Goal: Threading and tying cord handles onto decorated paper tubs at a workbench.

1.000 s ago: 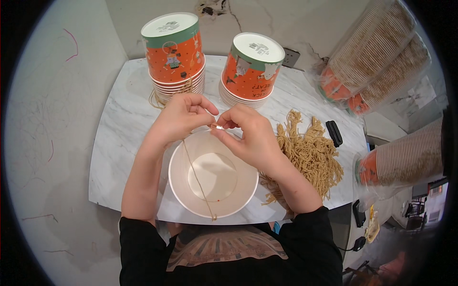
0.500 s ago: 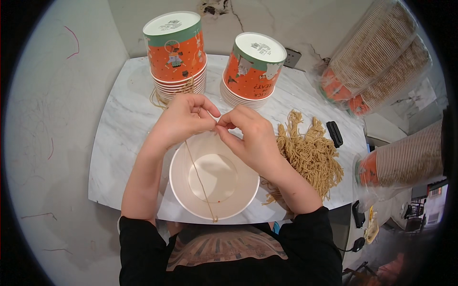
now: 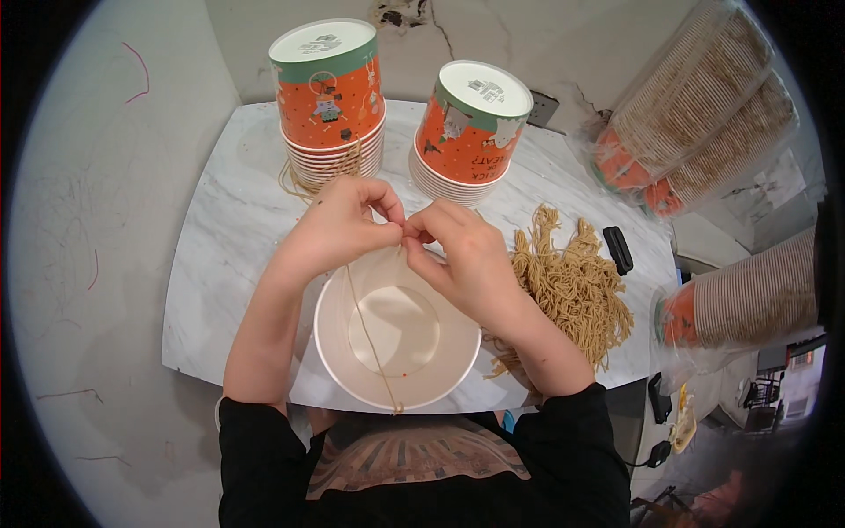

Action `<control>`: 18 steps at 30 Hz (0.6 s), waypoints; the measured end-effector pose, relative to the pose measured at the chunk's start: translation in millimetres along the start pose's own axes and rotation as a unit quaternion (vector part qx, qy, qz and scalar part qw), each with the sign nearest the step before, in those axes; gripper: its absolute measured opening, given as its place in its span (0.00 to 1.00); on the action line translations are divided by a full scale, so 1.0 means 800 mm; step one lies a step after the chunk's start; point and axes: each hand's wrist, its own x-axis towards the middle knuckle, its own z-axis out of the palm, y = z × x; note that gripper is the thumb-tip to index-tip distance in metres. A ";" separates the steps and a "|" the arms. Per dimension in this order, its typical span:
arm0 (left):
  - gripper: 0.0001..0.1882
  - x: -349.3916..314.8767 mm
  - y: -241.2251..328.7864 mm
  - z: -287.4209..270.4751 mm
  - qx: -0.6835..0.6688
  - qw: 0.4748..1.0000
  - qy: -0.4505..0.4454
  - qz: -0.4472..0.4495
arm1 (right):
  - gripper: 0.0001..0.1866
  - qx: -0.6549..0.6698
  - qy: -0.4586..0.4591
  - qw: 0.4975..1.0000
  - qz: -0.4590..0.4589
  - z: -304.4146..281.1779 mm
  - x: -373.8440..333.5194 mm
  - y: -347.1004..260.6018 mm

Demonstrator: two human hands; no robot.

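Note:
A white paper bucket (image 3: 339, 352) stands mouth up at the table's front edge. Tan cord (image 3: 367, 330) crosses its opening from the near rim, where a small knot shows, up to my hands. Over the far rim, my left hand (image 3: 348, 216) pinches the cord with thumb and fingers. Right against it, my right hand (image 3: 462, 251) is closed in a pinch on the same cord; the fingertips of both hands almost meet. Exactly how the cord runs between the fingers is hidden. Beside my right forearm lies a pile of tan cords (image 3: 576, 290).
Two stacks of upside-down orange and green buckets, one left (image 3: 330, 106) and one right (image 3: 471, 128), stand at the back, with loose cord around the left one. A black oblong object (image 3: 618, 250) lies by the pile. Wrapped bucket stacks (image 3: 687, 97) fill the right side.
Both hands stay at the far rim, with only slight finger movement on the cord. The whole view has shifted a little.

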 end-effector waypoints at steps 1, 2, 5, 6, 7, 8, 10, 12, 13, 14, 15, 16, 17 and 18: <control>0.04 0.002 -0.003 0.001 -0.001 1.000 -0.001 0.001 | 0.06 0.009 0.003 1.000 0.001 -0.002 0.000 0.002; 0.05 0.002 -0.007 0.001 -0.042 0.999 -0.011 0.004 | 0.06 0.021 0.006 1.000 -0.001 -0.003 0.000 0.001; 0.06 0.001 -0.009 -0.001 -0.077 0.997 -0.019 -0.002 | 0.06 0.020 -0.012 1.000 0.009 -0.007 0.002 0.001; 0.07 0.001 -0.009 -0.001 -0.072 0.997 -0.019 -0.011 | 0.06 0.019 -0.012 1.000 0.009 -0.006 0.002 0.001; 0.07 0.001 -0.010 -0.002 -0.073 0.997 -0.019 -0.011 | 0.06 0.017 -0.013 1.000 0.006 -0.004 0.001 0.001; 0.08 0.002 -0.013 -0.003 -0.058 0.998 -0.027 0.001 | 0.06 0.015 -0.014 1.000 0.003 -0.003 0.001 0.001; 0.09 0.003 -0.014 -0.004 -0.044 0.998 -0.036 0.012 | 0.06 0.013 -0.016 1.000 -0.002 -0.002 0.000 0.002; 0.07 0.005 -0.013 -0.004 -0.034 0.998 -0.057 0.013 | 0.06 0.009 -0.017 1.000 -0.007 -0.002 0.000 0.002; 0.07 0.005 -0.012 -0.003 -0.034 0.998 -0.058 0.013 | 0.06 0.016 -0.016 1.000 -0.001 -0.003 0.000 0.002; 0.06 0.004 -0.009 -0.003 -0.054 0.998 -0.044 0.011 | 0.06 0.025 -0.015 1.000 0.003 -0.005 0.000 0.002; 0.05 0.003 -0.007 -0.002 -0.073 0.997 -0.030 0.010 | 0.06 0.025 -0.015 1.000 0.002 -0.006 0.001 0.001; 0.05 0.003 -0.005 -0.002 -0.072 0.997 -0.029 0.010 | 0.06 0.046 -0.014 0.999 0.011 -0.009 0.002 0.001; 0.05 0.005 -0.006 -0.001 -0.089 0.996 -0.019 0.016 | 0.06 0.066 -0.014 0.998 0.019 -0.010 0.003 0.002; 0.04 0.006 -0.007 0.000 -0.105 0.994 -0.009 0.021 | 0.06 0.067 -0.014 0.997 0.019 -0.013 0.004 0.003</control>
